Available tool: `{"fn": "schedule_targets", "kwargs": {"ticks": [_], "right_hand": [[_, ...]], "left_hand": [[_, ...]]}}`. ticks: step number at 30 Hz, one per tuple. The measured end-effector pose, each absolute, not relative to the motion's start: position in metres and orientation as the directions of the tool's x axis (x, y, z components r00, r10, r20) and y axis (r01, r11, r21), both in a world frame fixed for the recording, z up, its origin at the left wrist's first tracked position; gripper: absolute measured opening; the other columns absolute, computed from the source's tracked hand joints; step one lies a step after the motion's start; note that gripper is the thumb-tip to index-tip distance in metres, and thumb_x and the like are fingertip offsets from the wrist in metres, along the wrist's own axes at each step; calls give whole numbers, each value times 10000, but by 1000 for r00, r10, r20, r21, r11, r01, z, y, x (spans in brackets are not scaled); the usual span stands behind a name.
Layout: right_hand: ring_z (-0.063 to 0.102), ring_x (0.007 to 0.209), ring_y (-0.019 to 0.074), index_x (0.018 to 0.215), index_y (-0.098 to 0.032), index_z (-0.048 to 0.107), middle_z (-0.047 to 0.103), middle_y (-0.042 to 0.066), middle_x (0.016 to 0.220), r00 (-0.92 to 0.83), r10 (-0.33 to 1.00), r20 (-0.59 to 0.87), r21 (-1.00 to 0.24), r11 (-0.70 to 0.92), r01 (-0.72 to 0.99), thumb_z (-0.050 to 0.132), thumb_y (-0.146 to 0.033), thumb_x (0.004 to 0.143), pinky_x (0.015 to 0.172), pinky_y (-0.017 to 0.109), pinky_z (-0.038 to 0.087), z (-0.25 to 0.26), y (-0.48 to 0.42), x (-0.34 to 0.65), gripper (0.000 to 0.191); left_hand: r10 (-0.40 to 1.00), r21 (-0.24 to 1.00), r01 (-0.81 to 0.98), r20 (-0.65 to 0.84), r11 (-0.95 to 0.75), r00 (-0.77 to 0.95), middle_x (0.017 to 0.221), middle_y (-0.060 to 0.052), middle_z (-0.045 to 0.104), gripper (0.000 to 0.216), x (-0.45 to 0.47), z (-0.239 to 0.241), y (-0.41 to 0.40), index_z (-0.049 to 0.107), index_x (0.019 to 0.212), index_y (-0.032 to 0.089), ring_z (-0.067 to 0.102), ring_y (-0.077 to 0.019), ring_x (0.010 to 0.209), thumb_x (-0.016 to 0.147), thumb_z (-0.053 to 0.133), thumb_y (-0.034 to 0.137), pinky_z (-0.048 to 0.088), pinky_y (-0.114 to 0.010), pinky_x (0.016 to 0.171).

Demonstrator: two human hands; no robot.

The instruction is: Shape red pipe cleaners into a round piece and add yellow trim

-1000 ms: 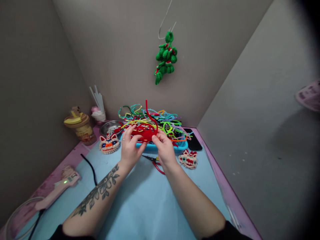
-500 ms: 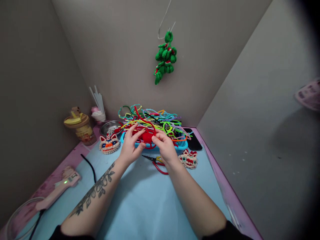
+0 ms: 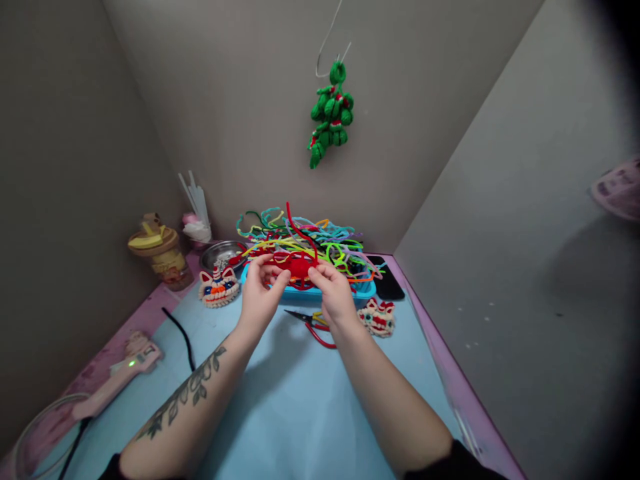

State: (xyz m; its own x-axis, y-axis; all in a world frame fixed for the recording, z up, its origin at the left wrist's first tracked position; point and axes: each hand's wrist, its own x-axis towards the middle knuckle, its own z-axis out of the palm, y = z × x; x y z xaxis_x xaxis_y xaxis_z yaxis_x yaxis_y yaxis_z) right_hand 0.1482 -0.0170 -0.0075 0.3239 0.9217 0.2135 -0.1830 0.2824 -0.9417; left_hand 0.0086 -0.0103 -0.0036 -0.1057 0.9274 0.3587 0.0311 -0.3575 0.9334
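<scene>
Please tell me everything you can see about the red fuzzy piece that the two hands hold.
The red fuzzy piece looks made of pipe cleaner, wound into a small dense lump. One loose end curves up from it. It is held above the table, pinched at its sides between the fingertips of the left hand and the right hand, in front of the blue tray. Its finer shape is too small to tell.

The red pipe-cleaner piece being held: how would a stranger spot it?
Find the blue tray heaped with coloured pipe cleaners by the back wall. Before it, the left hand and right hand pinch a red fuzzy pipe-cleaner piece. Only it is lifted, one tail curling upward.
</scene>
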Motion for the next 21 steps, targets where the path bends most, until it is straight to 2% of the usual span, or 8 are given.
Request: {"fn": "schedule_targets", "kwargs": {"ticks": [2, 4, 8, 14, 17, 21], "right_hand": [[553, 999, 225, 545, -224, 557, 630, 2, 722, 344, 915, 211, -942, 285, -179, 699, -429, 665, 923, 336, 391, -8, -17, 148, 277], [577, 879, 206, 572, -221, 561, 620, -7, 692, 345, 919, 192, -940, 274, -205, 696, -465, 665, 852, 329, 419, -9, -17, 147, 294], [570, 754, 173, 618, -212, 582, 604, -20, 662, 284, 945, 163, -941, 235, -242, 699, -480, 665, 776, 311, 435, -14, -18, 141, 296], [579, 847, 189, 644, -209, 609, 637, -1, 775, 283, 936, 210, -965, 244, -92, 714, -447, 673, 846, 320, 437, -17, -21, 136, 262], [587, 844, 192, 796, -213, 646, 646, 8, 807, 350, 912, 216, -962, 259, -83, 678, -465, 713, 833, 330, 453, -15, -19, 145, 267], [569, 1031, 216, 944, -219, 682, 649, 55, 1057, 373, 883, 286, -948, 318, -27, 667, -441, 731, 889, 342, 452, -9, -15, 160, 308]], "left_hand": [[969, 965, -118, 222, -234, -107, 709, 36, 590, 479, 13, -3, -12, 480, 1092, 187, 582, -120, 668, 717, 715, 370, 440, -251, 679], [991, 967, -220, 111, -124, -72, 701, 36, 612, 586, 17, -2, -15, 461, 1155, 179, 600, -120, 675, 679, 748, 365, 445, -253, 691], [998, 942, -332, 38, -53, -52, 776, 11, 666, 848, 21, 0, -20, 406, 1311, 179, 629, -123, 738, 586, 820, 326, 445, -241, 714], [996, 914, -401, -77, 55, -40, 741, -5, 683, 800, 17, 2, -17, 503, 1270, 158, 567, -89, 570, 564, 833, 338, 343, -186, 503], [992, 920, -377, -124, 105, -26, 739, -21, 694, 790, 17, 3, -16, 525, 1251, 157, 574, -94, 553, 551, 840, 341, 344, -187, 496], [991, 930, -343, -131, 136, 38, 697, -26, 682, 756, 18, 3, -18, 538, 1210, 140, 599, -115, 557, 543, 842, 324, 390, -199, 509]]}}
